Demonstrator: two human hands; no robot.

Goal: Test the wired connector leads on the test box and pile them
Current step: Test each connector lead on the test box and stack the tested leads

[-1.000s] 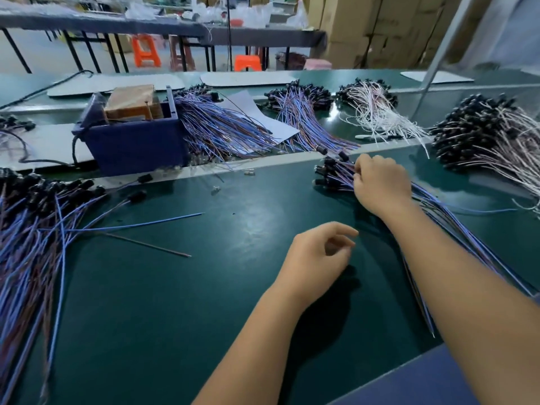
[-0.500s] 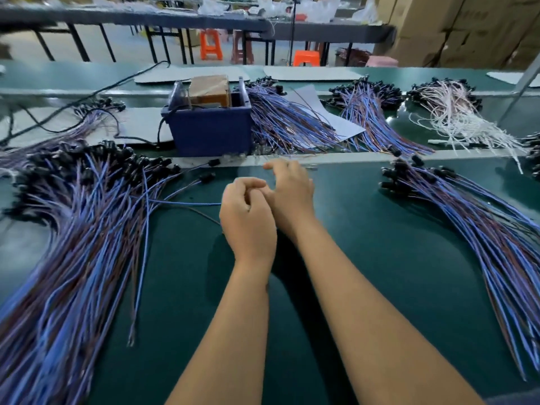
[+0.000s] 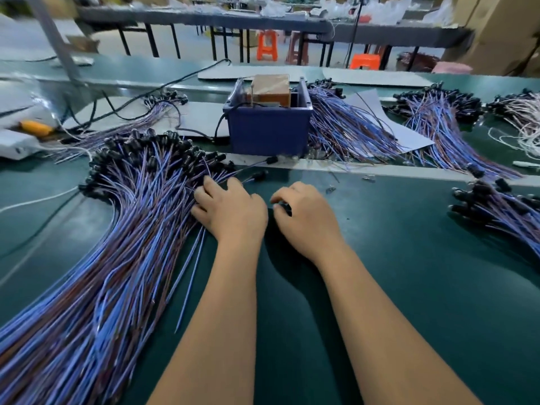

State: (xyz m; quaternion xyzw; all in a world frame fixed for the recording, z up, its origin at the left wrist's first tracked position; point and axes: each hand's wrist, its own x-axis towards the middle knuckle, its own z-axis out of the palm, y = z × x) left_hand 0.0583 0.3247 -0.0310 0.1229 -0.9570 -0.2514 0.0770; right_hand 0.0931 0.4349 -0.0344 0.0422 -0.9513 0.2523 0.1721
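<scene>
Left hand (image 3: 230,210) fingers spread on lead pile (image 3: 122,229); right hand (image 3: 304,217) fingers curled, grasp unclear

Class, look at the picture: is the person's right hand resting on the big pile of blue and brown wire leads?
No, the right hand hovers over bare green mat, while the left hand touches the big pile of blue and brown wire leads.

At frame centre, the left hand (image 3: 230,210) rests its fingers on the big pile of blue leads (image 3: 122,229) filling the left side; the right hand (image 3: 304,217), fingers curled, hovers over the green counter (image 3: 409,273) below the blue test box (image 3: 267,131).
</scene>
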